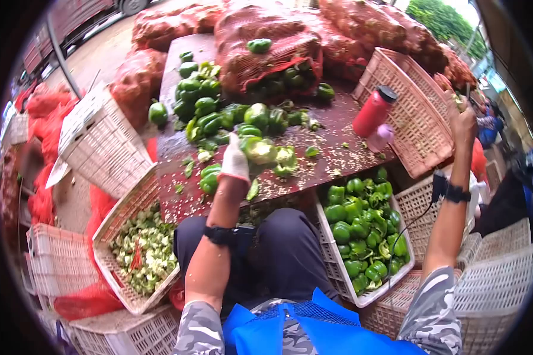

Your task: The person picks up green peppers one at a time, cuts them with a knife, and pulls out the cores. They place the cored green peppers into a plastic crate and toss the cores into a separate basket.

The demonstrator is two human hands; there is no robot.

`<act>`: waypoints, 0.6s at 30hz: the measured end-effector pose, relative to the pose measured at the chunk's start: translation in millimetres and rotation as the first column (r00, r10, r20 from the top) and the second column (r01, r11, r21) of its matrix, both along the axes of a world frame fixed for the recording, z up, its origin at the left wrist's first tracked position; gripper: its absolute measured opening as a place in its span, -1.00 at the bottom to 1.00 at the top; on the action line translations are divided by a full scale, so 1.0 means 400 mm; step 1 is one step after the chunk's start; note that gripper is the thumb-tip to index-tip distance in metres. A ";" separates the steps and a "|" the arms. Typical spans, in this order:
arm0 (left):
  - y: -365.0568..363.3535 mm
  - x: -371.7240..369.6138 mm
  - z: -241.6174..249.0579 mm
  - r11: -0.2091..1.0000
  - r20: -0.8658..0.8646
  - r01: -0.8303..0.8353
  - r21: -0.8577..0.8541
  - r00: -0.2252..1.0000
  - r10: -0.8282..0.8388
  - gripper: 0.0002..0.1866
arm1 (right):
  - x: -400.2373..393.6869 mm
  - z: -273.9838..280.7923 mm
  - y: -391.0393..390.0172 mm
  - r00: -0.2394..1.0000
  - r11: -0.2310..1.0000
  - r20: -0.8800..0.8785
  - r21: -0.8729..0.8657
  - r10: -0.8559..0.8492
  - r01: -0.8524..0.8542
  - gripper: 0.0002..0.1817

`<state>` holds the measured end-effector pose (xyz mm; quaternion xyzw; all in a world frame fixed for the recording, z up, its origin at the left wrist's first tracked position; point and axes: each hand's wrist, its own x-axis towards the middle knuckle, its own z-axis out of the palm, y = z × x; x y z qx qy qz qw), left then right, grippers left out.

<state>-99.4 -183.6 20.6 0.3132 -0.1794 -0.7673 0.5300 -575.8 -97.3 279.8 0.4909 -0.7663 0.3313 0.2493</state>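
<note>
- Reaches with white-gloved left hand (pixel 235 161) among glossy, lobed green bell peppers (pixel 256 115) on seed-speckled red tabletop (pixel 331 139); cannot tell grip.
- Clamps raised bare right hand (pixel 464 119) around small, pale-green piece (pixel 459 103).

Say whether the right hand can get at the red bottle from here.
Probably yes: the pink crate stands between the right hand and the red bottle, but the raised hand could likely pass over it.
</note>
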 end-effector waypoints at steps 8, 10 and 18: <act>0.059 -0.024 0.058 0.994 0.350 0.095 -0.059 0.934 -0.068 -0.39 | 0.674 -0.389 0.013 0.469 0.439 0.449 0.176 0.761 -0.881 -0.26; 0.027 -0.035 -0.034 0.966 0.541 0.095 -0.240 0.840 0.052 -0.49 | 0.731 -0.429 -0.007 0.485 0.434 0.346 0.218 0.803 -0.874 -0.25; 0.039 -0.023 -0.009 0.744 0.812 0.367 -0.558 0.427 0.399 -0.56 | 0.769 -0.490 -0.033 0.497 0.507 0.439 0.105 0.748 -0.855 -0.40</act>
